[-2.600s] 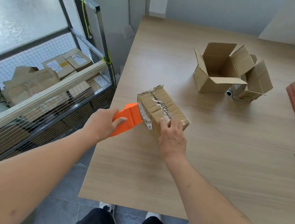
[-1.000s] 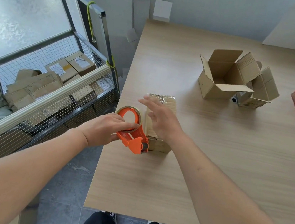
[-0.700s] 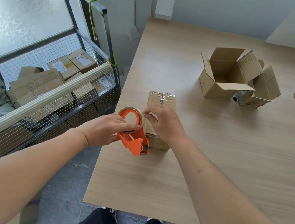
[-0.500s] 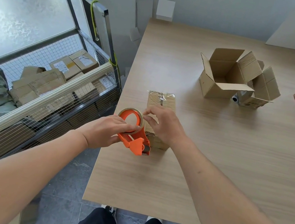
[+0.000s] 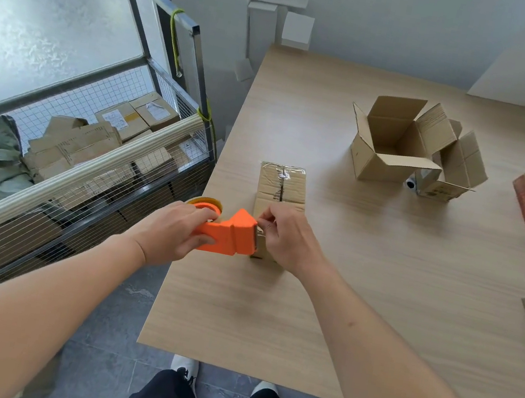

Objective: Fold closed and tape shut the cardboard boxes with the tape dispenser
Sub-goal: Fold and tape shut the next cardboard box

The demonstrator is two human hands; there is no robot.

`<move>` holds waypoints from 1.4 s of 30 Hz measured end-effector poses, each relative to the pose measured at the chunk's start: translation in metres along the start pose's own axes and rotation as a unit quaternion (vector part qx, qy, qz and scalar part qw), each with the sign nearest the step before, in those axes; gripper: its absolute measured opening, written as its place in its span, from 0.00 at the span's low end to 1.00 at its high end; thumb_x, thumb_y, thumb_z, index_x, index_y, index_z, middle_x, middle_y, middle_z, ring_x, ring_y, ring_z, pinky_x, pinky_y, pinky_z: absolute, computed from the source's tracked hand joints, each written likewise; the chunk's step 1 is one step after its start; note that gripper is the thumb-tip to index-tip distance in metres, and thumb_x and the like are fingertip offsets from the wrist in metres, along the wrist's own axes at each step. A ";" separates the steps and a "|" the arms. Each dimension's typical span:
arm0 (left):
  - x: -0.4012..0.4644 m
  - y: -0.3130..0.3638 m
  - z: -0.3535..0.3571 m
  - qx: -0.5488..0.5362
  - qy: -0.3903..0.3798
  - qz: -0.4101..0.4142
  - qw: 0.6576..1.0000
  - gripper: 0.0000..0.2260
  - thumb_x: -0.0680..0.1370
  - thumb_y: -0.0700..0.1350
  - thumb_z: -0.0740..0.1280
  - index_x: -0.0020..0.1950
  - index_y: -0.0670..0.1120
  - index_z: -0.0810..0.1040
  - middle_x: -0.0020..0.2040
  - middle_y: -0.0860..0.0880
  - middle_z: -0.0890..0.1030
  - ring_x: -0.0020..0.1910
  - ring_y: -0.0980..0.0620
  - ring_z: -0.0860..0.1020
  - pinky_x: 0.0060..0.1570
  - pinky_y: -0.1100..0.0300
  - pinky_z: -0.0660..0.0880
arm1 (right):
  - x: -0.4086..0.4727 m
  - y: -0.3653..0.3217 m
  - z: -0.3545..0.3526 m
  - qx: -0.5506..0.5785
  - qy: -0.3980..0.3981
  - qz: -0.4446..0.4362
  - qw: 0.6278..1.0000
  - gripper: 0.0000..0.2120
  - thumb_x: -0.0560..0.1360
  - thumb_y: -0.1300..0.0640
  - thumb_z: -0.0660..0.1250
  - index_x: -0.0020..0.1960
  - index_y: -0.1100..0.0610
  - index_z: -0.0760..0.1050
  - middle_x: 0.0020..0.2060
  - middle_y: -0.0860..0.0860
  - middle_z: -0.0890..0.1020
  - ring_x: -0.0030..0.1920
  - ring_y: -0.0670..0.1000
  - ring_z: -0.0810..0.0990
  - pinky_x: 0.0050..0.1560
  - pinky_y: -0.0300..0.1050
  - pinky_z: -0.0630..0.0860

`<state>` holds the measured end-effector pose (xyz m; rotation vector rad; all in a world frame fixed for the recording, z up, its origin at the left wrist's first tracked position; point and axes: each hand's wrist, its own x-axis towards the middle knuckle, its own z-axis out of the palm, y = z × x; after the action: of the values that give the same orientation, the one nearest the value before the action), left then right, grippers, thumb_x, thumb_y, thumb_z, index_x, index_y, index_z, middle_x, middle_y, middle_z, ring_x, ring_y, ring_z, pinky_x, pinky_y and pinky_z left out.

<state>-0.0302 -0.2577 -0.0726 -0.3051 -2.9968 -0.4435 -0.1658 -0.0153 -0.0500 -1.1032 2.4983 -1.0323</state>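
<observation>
Near the desk's [image 5: 322,313] left edge, the left hand [image 5: 175,233] is gripping the tape dispenser [image 5: 230,235] while the right hand [image 5: 286,237] is pinching the tape end against the closed box [image 5: 282,185]; a slipping pinch would probably leave the strip crooked.

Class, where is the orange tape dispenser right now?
The tape dispenser is in the left hand, at the closed box's near end, beside the right hand.

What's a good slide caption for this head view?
Left hand grips orange tape dispenser against closed cardboard box.
</observation>
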 end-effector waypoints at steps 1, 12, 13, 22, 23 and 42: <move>0.001 0.002 0.001 -0.005 -0.001 -0.005 1.000 0.19 0.81 0.59 0.60 0.65 0.48 0.72 0.49 0.49 0.81 0.45 0.47 0.79 0.50 0.53 0.74 | -0.002 0.000 0.000 0.009 0.004 0.018 1.000 0.05 0.79 0.61 0.67 0.44 0.56 0.77 0.44 0.50 0.81 0.48 0.52 0.77 0.49 0.51 0.75; 0.000 0.004 0.008 -0.047 -0.012 -0.017 0.999 0.19 0.81 0.61 0.61 0.68 0.54 0.70 0.49 0.54 0.81 0.44 0.52 0.77 0.50 0.54 0.74 | -0.019 0.033 -0.018 0.081 -0.026 0.233 0.969 0.08 0.78 0.54 0.68 0.40 0.51 0.75 0.39 0.49 0.83 0.45 0.54 0.84 0.51 0.53 0.82; 0.002 0.005 0.007 -0.053 -0.010 -0.019 0.998 0.19 0.81 0.61 0.61 0.68 0.54 0.70 0.48 0.54 0.81 0.43 0.52 0.77 0.48 0.54 0.75 | -0.020 0.036 -0.019 0.080 -0.028 0.238 0.968 0.07 0.78 0.54 0.68 0.41 0.51 0.75 0.40 0.50 0.83 0.46 0.55 0.84 0.52 0.53 0.82; -0.010 -0.001 -0.004 -0.077 -0.054 -0.068 0.993 0.20 0.80 0.61 0.62 0.69 0.53 0.74 0.50 0.57 0.81 0.45 0.57 0.78 0.47 0.52 0.78 | -0.035 0.066 -0.029 0.091 -0.020 0.296 0.951 0.07 0.79 0.54 0.67 0.42 0.51 0.75 0.43 0.52 0.83 0.46 0.57 0.84 0.53 0.58 0.82; -0.010 -0.001 -0.004 -0.085 -0.057 -0.073 0.992 0.20 0.80 0.61 0.62 0.68 0.53 0.74 0.50 0.56 0.81 0.45 0.57 0.79 0.47 0.52 0.78 | -0.036 0.068 -0.028 0.096 -0.018 0.301 0.949 0.07 0.79 0.54 0.67 0.42 0.52 0.76 0.42 0.52 0.83 0.45 0.56 0.85 0.52 0.58 0.83; 0.029 -0.019 -0.012 -0.169 -0.175 -0.158 0.957 0.06 0.81 0.53 0.69 0.56 0.59 0.77 0.43 0.61 0.81 0.44 0.60 0.80 0.45 0.59 0.73 | -0.022 0.086 -0.018 0.116 -0.054 0.379 0.916 0.09 0.78 0.52 0.72 0.44 0.57 0.81 0.41 0.56 0.86 0.33 0.53 0.85 0.38 0.51 0.85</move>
<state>-0.0621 -0.2738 -0.0633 0.0899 -3.3138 -1.0400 -0.2068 0.0496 -0.0969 -0.0731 2.2956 -0.9402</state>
